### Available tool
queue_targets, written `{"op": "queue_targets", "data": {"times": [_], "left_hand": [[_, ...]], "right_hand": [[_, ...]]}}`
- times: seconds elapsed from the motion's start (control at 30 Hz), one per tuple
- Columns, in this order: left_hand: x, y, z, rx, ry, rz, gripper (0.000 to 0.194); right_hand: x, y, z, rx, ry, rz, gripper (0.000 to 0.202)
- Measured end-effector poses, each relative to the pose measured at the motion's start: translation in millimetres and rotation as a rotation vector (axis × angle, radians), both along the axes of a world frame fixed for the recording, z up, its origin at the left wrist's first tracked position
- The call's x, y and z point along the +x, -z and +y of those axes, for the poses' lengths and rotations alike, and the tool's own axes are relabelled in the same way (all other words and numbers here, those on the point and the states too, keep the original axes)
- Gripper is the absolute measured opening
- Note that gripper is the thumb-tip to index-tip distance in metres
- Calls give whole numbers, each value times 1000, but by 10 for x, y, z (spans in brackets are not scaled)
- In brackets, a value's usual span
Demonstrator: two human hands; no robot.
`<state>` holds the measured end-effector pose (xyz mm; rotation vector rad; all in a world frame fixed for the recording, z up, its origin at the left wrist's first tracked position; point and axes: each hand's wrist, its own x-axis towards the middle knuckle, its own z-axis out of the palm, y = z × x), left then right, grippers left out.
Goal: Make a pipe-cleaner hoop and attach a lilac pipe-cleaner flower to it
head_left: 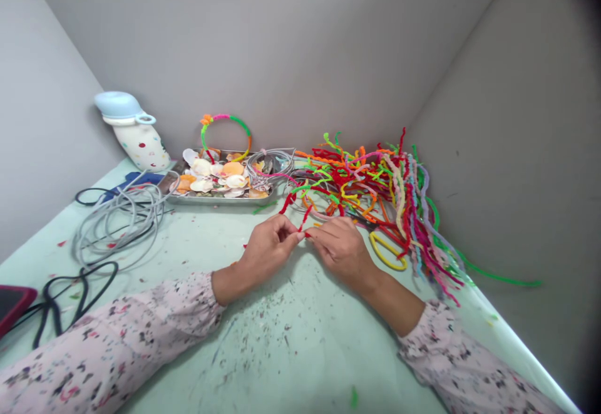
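Both my left hand (265, 246) and my right hand (344, 250) narrowly pinch a red pipe cleaner (305, 218), nearly meeting over the mint-green table (282, 351), nearer me than the metal tray (220, 201) of seashells (233, 170) and the multicoloured pipe-cleaner heap (399, 191).

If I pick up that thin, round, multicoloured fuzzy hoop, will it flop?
The hoop probably won't flop much: it stands up, open and round. It's likely light, being so slim. With its bottom among white and orange seashells, it might topple if bumped.
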<state>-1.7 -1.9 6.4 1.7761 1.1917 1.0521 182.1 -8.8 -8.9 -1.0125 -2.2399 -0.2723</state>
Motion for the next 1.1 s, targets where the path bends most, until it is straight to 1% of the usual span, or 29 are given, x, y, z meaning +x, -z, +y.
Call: {"op": "queue_targets", "data": {"times": [0.13, 0.23, 0.37, 0.57, 0.73, 0.83, 0.9, 1.0, 1.1], "left_hand": [[1, 21, 11, -39, 10, -24, 20], [-1, 26, 19, -7, 16, 2, 20], [-1, 17, 14, 27, -14, 55, 20], [6, 7, 11, -32, -31, 35, 21], [7, 42, 30, -87, -36, -6, 23], [5, 53, 33, -96, -27, -10, 23], [4, 42, 25, -62, -13, 5, 22], [2, 12, 2, 45, 2, 39, 20], [2, 5, -18, 127, -14, 65, 15]], "right_hand": [[6, 6, 6, 10, 3, -1, 17], [10, 13, 13, -1, 25, -6, 18], [3, 2, 7, -1, 30, -15, 17], [-25, -33, -17, 34, 6, -31, 17], [-30, -35, -18, 65, 7, -67, 16], [-26, -23, -12, 57, 11, -62, 17], [-19, -11, -6, 35, 24, -48, 17], [-1, 5, 5, -6, 49, -17, 18], [14, 7, 14, -35, 63, 18, 19]]}}
